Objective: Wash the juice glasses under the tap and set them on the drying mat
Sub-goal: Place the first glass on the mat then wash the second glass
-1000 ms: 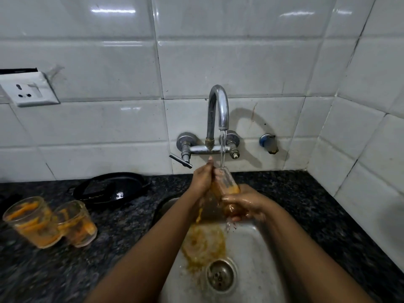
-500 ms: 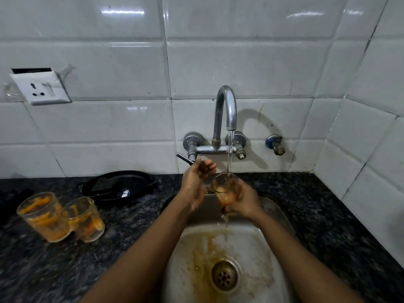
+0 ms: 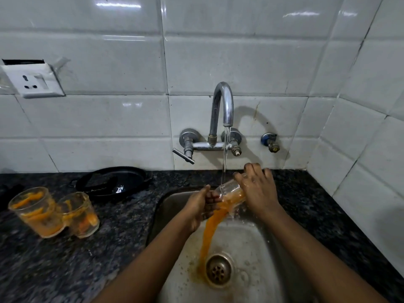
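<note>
Nearest, orange liquid streams down beside the drain (image 3: 218, 270) of the steel sink (image 3: 251, 243). Above the drain, the right hand (image 3: 259, 189) curls its fingers round a tipped juice glass (image 3: 231, 191), while the left hand (image 3: 200, 206) cups the glass mouth with loosely bent fingers. Farther back the tap (image 3: 222, 108) runs onto it; two dirty glasses (image 3: 54, 212) stand on the counter, well left of the sink.

Right hand (image 3: 259, 191) fingers curled gripping; left hand (image 3: 200, 206) cupped beside it.

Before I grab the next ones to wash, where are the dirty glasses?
In the head view, two dirty glasses stand side by side on the dark counter, left of the sink.
</note>
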A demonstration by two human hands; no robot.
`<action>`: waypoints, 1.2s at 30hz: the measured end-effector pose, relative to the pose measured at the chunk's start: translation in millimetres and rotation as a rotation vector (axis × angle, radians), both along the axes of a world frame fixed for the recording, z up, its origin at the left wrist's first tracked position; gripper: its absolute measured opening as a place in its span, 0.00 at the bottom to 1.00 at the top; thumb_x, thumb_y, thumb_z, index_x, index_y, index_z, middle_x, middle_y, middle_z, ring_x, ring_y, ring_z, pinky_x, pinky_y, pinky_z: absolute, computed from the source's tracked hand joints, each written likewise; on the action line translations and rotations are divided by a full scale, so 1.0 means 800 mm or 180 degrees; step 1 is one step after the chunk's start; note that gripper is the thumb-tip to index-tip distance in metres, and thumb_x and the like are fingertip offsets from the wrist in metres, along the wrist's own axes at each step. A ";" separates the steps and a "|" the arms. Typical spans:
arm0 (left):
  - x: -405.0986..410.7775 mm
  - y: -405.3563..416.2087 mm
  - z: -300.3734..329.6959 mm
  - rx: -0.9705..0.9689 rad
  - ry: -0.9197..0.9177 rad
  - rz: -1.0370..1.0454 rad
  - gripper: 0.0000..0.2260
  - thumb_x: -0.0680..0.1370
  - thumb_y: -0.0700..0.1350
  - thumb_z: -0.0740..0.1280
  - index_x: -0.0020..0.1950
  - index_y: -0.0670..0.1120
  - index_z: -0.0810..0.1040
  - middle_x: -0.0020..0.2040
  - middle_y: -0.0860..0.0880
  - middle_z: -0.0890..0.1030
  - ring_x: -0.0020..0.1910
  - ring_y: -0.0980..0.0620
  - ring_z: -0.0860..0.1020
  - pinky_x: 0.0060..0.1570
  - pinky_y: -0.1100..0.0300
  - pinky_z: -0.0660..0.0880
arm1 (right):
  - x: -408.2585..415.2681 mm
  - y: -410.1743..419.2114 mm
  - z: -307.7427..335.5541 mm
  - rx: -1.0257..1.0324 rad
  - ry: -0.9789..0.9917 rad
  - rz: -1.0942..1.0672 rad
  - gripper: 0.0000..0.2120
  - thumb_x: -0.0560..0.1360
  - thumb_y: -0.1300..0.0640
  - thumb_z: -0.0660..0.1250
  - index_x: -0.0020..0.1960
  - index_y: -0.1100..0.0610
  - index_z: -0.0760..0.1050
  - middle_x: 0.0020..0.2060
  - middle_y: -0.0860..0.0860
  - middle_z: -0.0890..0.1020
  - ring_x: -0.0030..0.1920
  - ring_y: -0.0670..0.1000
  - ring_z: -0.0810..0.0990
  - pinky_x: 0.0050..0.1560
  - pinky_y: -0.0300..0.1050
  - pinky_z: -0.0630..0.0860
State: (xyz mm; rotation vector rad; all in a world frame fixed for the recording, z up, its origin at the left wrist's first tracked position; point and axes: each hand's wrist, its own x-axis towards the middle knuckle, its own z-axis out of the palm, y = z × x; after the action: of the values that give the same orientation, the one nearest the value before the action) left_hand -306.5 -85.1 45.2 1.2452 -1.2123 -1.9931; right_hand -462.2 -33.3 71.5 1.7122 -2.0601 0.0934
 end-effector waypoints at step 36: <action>-0.061 -0.033 0.070 -0.1943 -0.1011 0.0137 0.18 0.80 0.51 0.57 0.44 0.38 0.79 0.41 0.39 0.82 0.39 0.44 0.80 0.46 0.52 0.79 | 0.036 -0.004 0.008 0.0363 -0.0774 -0.0106 0.46 0.69 0.47 0.71 0.75 0.52 0.44 0.64 0.57 0.65 0.57 0.57 0.74 0.54 0.51 0.72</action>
State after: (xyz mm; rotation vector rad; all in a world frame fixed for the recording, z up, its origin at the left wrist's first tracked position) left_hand -355.0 -111.1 101.1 1.2627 -1.7537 -1.2608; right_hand -433.1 -36.9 78.1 1.8099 -2.3086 0.1851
